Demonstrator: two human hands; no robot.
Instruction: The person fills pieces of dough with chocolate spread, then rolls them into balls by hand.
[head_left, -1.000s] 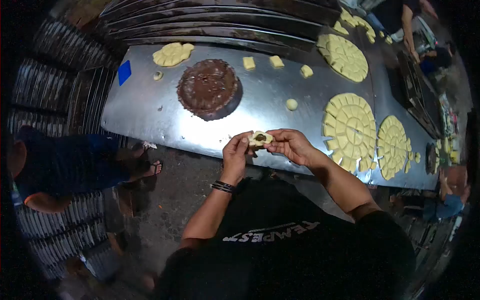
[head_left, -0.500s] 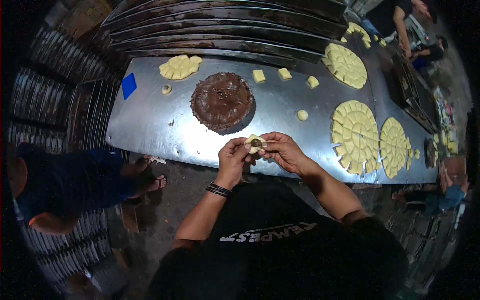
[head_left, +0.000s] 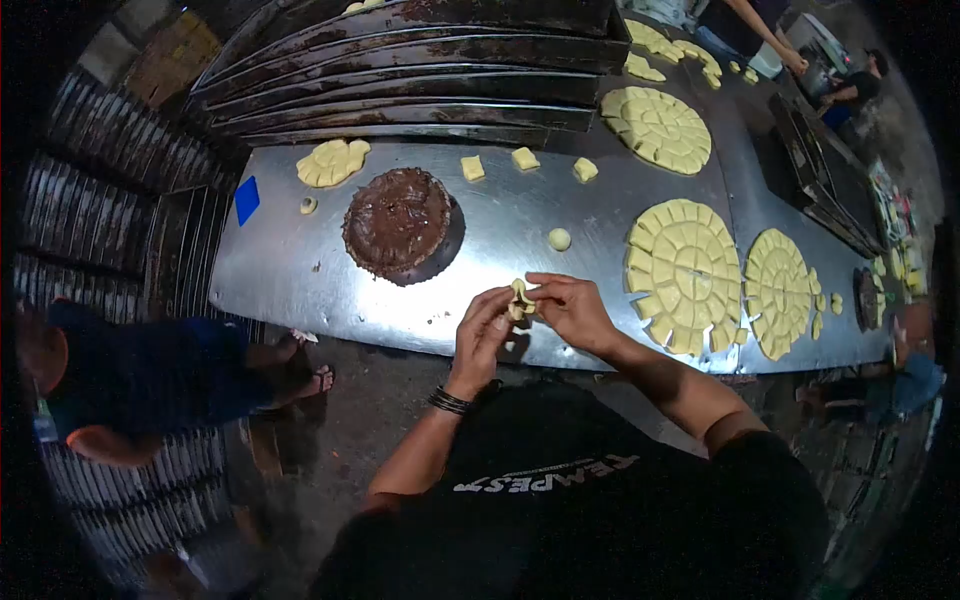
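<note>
Between my two hands is a small piece of dough, its edges folded up around a dark filling. My left hand has its fingers closed on the dough from the left. From the right, my right hand pinches its edge. A round mound of dark brown filling sits on the metal table beyond my left hand. A dough ball lies just beyond my right hand. Several square dough pieces rest farther back.
Large scored dough rounds cover the table's right side. Stacked dark trays stand along the back edge. A blue scraper-like piece lies at the left. One person is at the left; other people are at the right.
The dough was spread flat with its filling showing; now its edges are drawn up and folded over. The view has shifted slightly, so the table things appear farther left.
</note>
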